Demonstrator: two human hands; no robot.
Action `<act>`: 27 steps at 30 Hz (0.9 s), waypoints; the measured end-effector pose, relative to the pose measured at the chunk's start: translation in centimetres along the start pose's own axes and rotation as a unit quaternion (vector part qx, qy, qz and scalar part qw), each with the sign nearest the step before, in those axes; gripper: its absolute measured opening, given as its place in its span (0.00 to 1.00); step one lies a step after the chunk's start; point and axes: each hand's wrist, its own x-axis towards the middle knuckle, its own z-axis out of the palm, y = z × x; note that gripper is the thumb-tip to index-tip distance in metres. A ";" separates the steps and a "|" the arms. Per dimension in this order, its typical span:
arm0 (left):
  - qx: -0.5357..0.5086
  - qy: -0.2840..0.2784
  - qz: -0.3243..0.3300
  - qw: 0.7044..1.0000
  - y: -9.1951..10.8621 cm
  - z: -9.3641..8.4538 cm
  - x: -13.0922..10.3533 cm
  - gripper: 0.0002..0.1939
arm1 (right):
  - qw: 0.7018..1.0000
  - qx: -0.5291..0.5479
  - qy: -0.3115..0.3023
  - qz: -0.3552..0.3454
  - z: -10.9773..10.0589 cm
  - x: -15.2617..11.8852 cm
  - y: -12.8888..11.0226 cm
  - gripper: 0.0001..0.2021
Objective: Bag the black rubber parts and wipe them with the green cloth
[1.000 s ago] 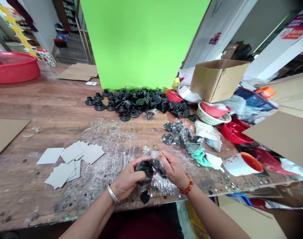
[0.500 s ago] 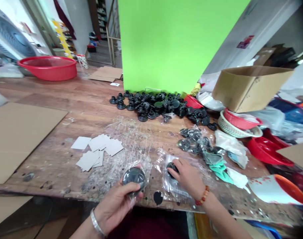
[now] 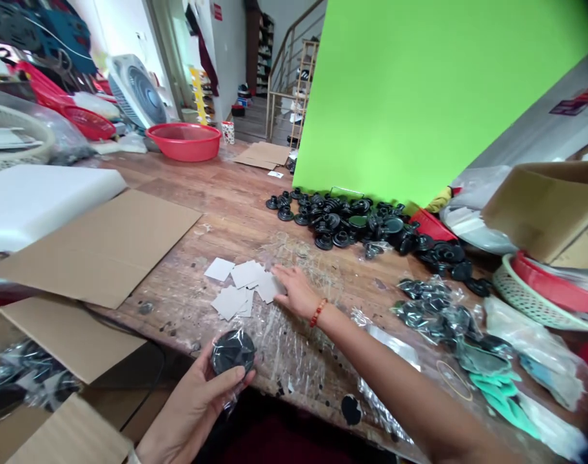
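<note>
My left hand (image 3: pixel 211 386) holds a round black part (image 3: pixel 233 352) wrapped in clear plastic, thumb across its lower edge, over the table's front edge. My right hand (image 3: pixel 296 291), a beaded bracelet on its wrist, reaches over the table with its fingers apart. Its fingertips are at the right edge of the scattered grey-white square cards (image 3: pixel 247 274); whether they touch a card is hard to tell. Under my right forearm lies a clear plastic bag (image 3: pixel 395 348), partly hidden.
Several black parts (image 3: pixel 342 222) are heaped before the green board (image 3: pixel 420 96). Bagged parts (image 3: pixel 436 306) and a green cloth (image 3: pixel 504 393) lie right. Flat cardboard (image 3: pixel 105 245) is at left, a red basin (image 3: pixel 185 142) behind, a carton (image 3: pixel 540 206) at right.
My right hand has left the black part on the plastic bag and moved left to the cards. My left hand still holds its wrapped part. The view has turned left.
</note>
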 end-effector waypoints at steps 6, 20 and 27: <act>-0.046 0.026 0.029 0.998 0.2 -1.6 1.0 0.26 | 0.999 0.014 0.024 0.042 -0.7 0.2 -0.8 0.09; -0.031 0.026 -0.044 0.998 -3.1 2.2 2.7 0.37 | 0.997 -0.003 0.025 0.072 -3.3 -8.1 -2.5 0.12; -0.041 0.039 -0.052 0.997 -2.2 2.4 1.8 0.34 | 0.902 -0.208 0.020 0.377 -11.9 -15.4 11.9 0.11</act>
